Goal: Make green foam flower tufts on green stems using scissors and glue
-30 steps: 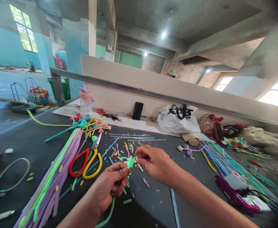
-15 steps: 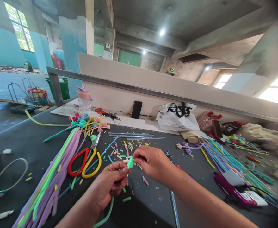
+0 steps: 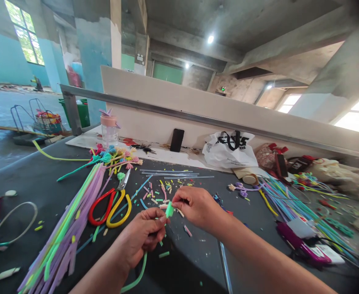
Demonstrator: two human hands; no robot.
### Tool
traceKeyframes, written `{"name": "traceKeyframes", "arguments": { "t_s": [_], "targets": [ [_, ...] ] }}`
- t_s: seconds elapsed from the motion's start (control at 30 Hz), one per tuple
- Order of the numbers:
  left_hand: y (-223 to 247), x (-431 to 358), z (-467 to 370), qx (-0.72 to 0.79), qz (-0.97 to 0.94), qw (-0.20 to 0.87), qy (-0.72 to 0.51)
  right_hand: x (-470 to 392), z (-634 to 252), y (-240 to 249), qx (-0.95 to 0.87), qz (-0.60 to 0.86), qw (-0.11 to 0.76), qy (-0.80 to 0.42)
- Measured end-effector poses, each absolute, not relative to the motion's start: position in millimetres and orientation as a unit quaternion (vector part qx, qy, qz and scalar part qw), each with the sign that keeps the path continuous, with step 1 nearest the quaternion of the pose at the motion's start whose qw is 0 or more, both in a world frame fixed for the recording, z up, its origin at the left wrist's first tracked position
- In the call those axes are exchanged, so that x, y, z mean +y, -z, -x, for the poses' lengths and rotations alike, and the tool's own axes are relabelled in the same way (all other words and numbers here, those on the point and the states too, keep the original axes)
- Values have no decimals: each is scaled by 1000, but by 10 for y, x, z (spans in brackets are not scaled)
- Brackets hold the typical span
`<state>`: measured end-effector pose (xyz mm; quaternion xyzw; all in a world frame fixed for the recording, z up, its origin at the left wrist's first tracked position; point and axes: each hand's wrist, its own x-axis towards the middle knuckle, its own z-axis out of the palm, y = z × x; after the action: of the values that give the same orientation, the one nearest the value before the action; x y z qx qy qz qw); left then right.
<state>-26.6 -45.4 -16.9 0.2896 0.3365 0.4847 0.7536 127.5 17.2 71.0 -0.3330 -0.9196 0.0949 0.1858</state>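
My left hand (image 3: 142, 234) is closed on a green pipe cleaner (image 3: 141, 271), whose tail curves down below the hand. Between my two hands shows its bright green bunched end (image 3: 169, 209). The fingertips of my right hand (image 3: 199, 208) pinch at the right edge of that end; the exact grip is partly hidden by the fingers. To the left of my left hand lie scissors with one red and one yellow handle (image 3: 118, 209). Small cut pieces of coloured pipe cleaner (image 3: 163, 190) are scattered just beyond my fingers.
Purple and green pipe cleaners (image 3: 72, 228) lie bundled at left, with finished-looking coloured blossoms (image 3: 112, 157) behind. Clear sticks (image 3: 173, 174), a phone (image 3: 177, 140) and a white bag (image 3: 230, 149) are farther back. At right are blue stems (image 3: 285, 204) and a magenta tool (image 3: 302, 247).
Both hands stay almost in place around the green end. The view has shifted very slightly; nothing has been let go or picked up.
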Motion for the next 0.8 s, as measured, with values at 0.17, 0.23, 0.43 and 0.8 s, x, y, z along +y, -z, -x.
{"name": "traceKeyframes", "arguments": {
  "t_s": [0.17,0.23,0.43,0.8],
  "targets": [
    [145,-462,266,328,-293,755,-486,152,-1352,-751,-896,355,215,-157],
    [137,-467,266,319,-296,753,-493,113,-1413,-745,-867,384,250,-195],
    [75,-543,225,304,-322,724,-530,-160,-1548,-453,-695,479,352,-404],
    [-207,-793,205,386,-336,643,-570,-817,-1646,53,-726,496,330,-343]
  ]
}}
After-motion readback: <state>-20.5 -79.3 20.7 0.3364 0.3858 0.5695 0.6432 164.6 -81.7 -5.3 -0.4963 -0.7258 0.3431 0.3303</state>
